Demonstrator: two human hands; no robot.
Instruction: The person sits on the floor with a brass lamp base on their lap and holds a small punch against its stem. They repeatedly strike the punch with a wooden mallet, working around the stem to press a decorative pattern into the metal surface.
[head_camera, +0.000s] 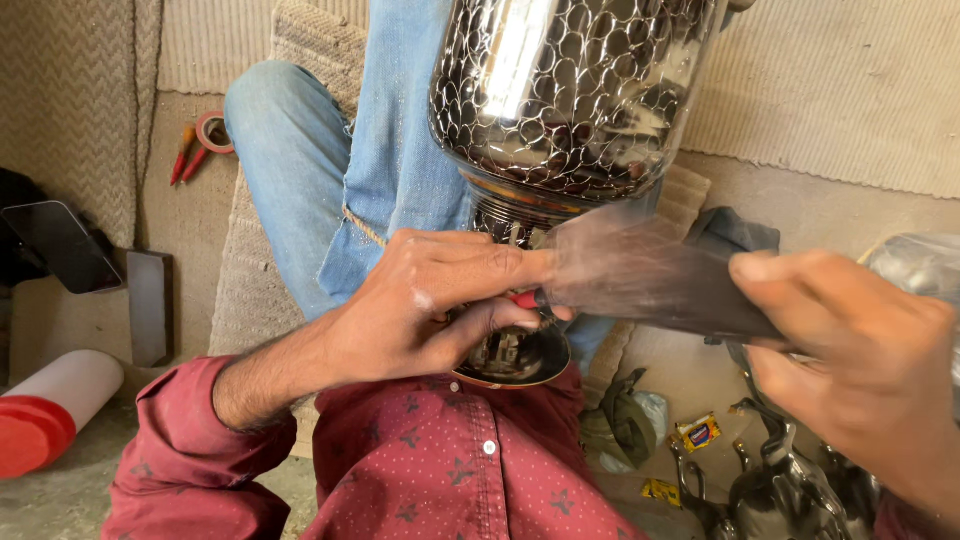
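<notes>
Left grip (440, 300) is closing w/ thumb & fingers around the narrow neck of a shiny embossed metal vessel (565, 95), which is lying across the person's lap, its base rim pressing against the maroon shirt (440, 470). Right grip (850, 350) is pinching a dark strip (650, 280), motion-blurred, running over to the vessel's neck. Blue jeans (310, 170) are showing behind the vessel. More polished metal pieces (780, 490) are lying on the floor at lower right; red-capped white cylinder (50, 410) and red-handled pliers (183, 152) are sitting well apart at left.
</notes>
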